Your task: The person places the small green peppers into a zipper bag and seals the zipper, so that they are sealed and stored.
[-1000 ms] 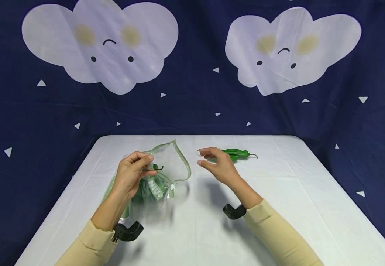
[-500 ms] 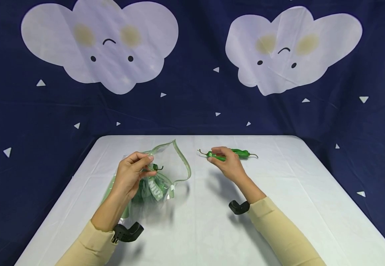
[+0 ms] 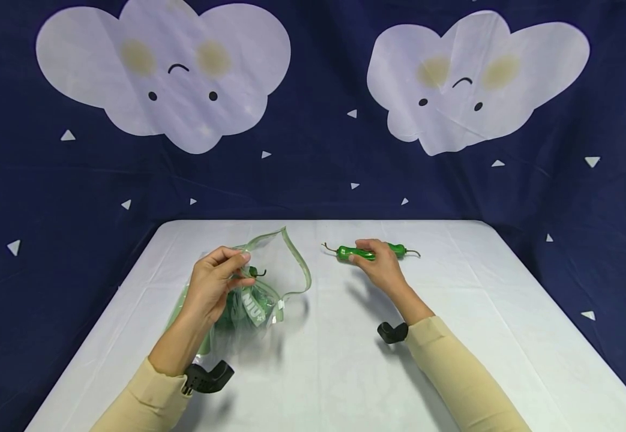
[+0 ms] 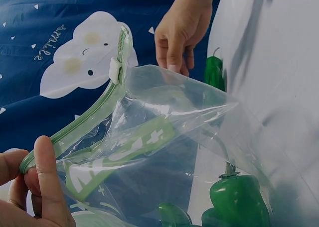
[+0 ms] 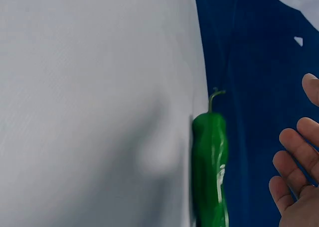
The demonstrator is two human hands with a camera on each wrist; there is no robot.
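Note:
My left hand point(image 3: 212, 282) pinches the rim of a clear zip bag point(image 3: 297, 261) with green edging, holding its mouth apart. Green peppers point(image 4: 239, 199) show through the film low in the bag, one with its stem upward. A white slider point(image 4: 115, 70) sits on the zip. Over the far middle of the table, my right hand point(image 3: 383, 267) hovers above two long green peppers, the near one point(image 3: 347, 253) partly covered by the fingers and the far one point(image 3: 397, 249) showing at its right end. The right wrist view shows these fingers point(image 5: 299, 152) spread, beside a pepper point(image 5: 209, 162).
A white cloth covers the table point(image 3: 345, 372), whose far edge meets a dark blue curtain point(image 3: 313, 174) printed with clouds. Black wrist cameras, the left one point(image 3: 208, 377) and the right one point(image 3: 392, 332), sit at the sleeve cuffs.
My right hand has moved right, from beside the peppers' left end to over their middle, uncovering the near pepper's stem end. The left hand and bag have stayed still.

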